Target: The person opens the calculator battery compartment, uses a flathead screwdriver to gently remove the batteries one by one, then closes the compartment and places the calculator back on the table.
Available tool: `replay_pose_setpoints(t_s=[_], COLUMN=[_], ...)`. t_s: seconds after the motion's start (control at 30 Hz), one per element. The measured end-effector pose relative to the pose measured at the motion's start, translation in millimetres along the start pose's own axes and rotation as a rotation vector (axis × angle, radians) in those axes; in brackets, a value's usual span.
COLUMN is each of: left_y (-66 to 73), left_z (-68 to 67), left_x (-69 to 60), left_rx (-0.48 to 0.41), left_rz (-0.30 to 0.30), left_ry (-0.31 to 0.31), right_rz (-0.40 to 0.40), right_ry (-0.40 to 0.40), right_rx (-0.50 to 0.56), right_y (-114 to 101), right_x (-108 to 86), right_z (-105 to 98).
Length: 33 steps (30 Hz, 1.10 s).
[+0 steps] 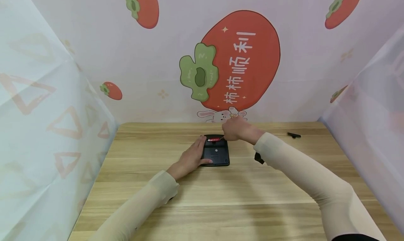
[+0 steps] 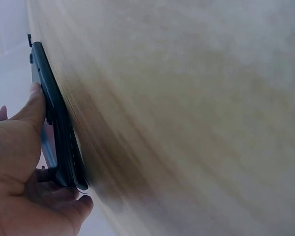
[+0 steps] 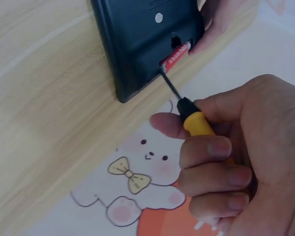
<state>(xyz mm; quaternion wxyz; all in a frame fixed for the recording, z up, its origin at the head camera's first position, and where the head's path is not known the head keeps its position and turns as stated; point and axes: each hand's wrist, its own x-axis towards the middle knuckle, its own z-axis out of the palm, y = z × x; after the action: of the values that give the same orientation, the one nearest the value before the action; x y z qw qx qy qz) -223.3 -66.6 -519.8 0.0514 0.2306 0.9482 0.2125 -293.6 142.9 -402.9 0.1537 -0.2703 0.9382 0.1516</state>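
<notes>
A black calculator (image 1: 217, 158) lies face down near the back of the wooden table, its battery slot uncovered. In the slot sits a red battery (image 3: 177, 56). My left hand (image 1: 192, 153) grips the calculator's left side, thumb over its back and fingers at the far edge, as the left wrist view shows (image 2: 14, 162). The right hand (image 3: 236, 162) holds a screwdriver (image 3: 199, 125) with a yellow and black handle, fingers curled round it. Its thin shaft reaches the end of the battery. From the head view, the right hand (image 1: 235, 128) hides most of the screwdriver.
A small black piece (image 1: 294, 135), perhaps the battery cover, lies on the table to the right. Beside the right sleeve shows a dark object (image 1: 258, 158), partly hidden. A printed wall sheet (image 1: 157, 104) rises directly behind the table's back edge.
</notes>
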Motion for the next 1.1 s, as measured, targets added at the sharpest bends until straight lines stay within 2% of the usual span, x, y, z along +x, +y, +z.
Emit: replay_pose_setpoints(t_s=[0.77, 0.93, 1.1], left_y=[-0.8, -1.1, -0.8], left_z=[-0.1, -0.4, -0.2], left_x=[0.9, 0.5, 0.8], left_rx=[-0.008, -0.012, -0.013], left_rz=[-0.017, -0.016, -0.018], left_ry=[-0.023, -0.018, -0.02], right_rz=[-0.055, -0.042, -0.026], right_ry=[0.163, 0.15, 0.117], right_rx=[0.167, 0.126, 0.004], right_y=[22, 17, 3], right_x=[-9.9, -10.2, -9.1], right_z=[34, 28, 13])
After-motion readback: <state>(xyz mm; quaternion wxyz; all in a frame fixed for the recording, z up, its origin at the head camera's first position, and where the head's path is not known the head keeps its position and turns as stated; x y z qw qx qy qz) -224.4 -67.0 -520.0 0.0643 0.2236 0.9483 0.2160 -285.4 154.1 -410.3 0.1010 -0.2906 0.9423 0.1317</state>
